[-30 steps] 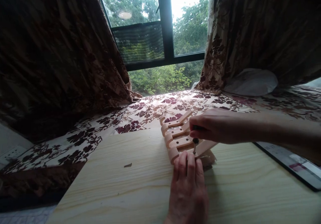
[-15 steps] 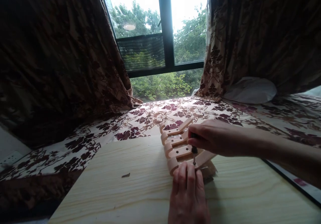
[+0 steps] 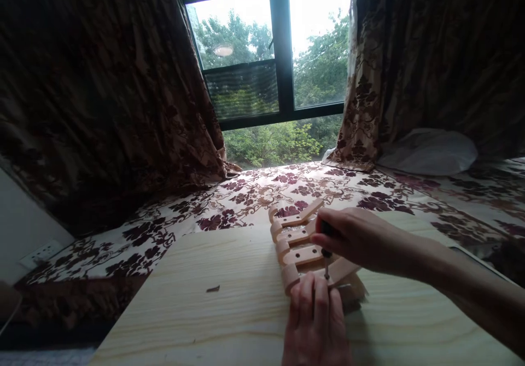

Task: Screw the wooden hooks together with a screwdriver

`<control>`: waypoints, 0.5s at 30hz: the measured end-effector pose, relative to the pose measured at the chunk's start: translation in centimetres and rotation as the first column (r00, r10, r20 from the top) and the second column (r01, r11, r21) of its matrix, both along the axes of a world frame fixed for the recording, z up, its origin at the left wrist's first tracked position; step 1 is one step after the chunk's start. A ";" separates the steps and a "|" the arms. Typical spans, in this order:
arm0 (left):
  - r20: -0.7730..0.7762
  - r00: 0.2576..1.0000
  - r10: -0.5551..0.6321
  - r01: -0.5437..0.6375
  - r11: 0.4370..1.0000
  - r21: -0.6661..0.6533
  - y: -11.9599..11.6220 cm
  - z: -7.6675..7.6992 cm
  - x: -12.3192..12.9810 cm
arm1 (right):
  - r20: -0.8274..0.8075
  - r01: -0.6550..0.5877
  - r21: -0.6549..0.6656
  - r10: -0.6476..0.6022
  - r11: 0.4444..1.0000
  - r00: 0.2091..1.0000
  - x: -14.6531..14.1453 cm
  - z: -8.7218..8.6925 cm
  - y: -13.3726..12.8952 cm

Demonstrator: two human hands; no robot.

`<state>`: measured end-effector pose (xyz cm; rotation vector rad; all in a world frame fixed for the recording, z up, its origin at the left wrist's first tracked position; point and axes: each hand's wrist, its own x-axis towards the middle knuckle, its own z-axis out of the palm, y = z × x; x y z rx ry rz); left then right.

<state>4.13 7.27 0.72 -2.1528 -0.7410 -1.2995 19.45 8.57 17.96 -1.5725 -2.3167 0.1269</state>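
Note:
My right hand (image 3: 348, 237) is closed around the dark handle of a screwdriver (image 3: 327, 254), held upright. The metal shaft points down onto the nearest slat of a pale wooden slatted piece (image 3: 305, 254). This piece has several slats in a row, with rounded blocks at their left ends and dark holes or screw heads in the slats. My left hand (image 3: 315, 314) lies at its near side, fingers close together and gripping the nearest slat beside the screwdriver tip. The tip's contact point is partly hidden by my fingers.
Under the piece is a light wooden board (image 3: 197, 300) with a small dark scrap (image 3: 213, 289) on it. Behind lies floral fabric (image 3: 262, 196), with a white bag-like bundle (image 3: 430, 151) at right. Patterned curtains (image 3: 135, 81) flank a window (image 3: 283, 48). A wall socket (image 3: 41, 254) is at left.
The whole view has shifted a little, so things sit slightly further right and lower. Both hands keep their places on the screwdriver and the wooden piece.

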 end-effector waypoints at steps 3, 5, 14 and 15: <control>0.178 0.984 -0.006 0.002 1.000 0.021 0.3 -1.0 1.1 | -0.076 0.006 -0.012 -0.007 1.000 0.997 0.3 -0.4 0.0; 0.201 0.980 -0.003 -0.004 0.999 0.032 0.4 -1.4 1.5 | -0.206 -0.064 -0.060 0.051 0.996 0.977 0.7 -0.7 -0.2; 0.186 0.982 0.030 -0.036 0.999 0.034 0.3 -1.2 1.3 | -0.393 -0.133 -0.021 0.114 0.991 0.912 1.3 -2.3 0.4; 0.163 0.986 0.032 -0.037 0.999 0.029 0.1 -1.1 1.1 | -0.369 -0.097 0.005 0.092 0.995 0.925 1.3 -2.4 0.6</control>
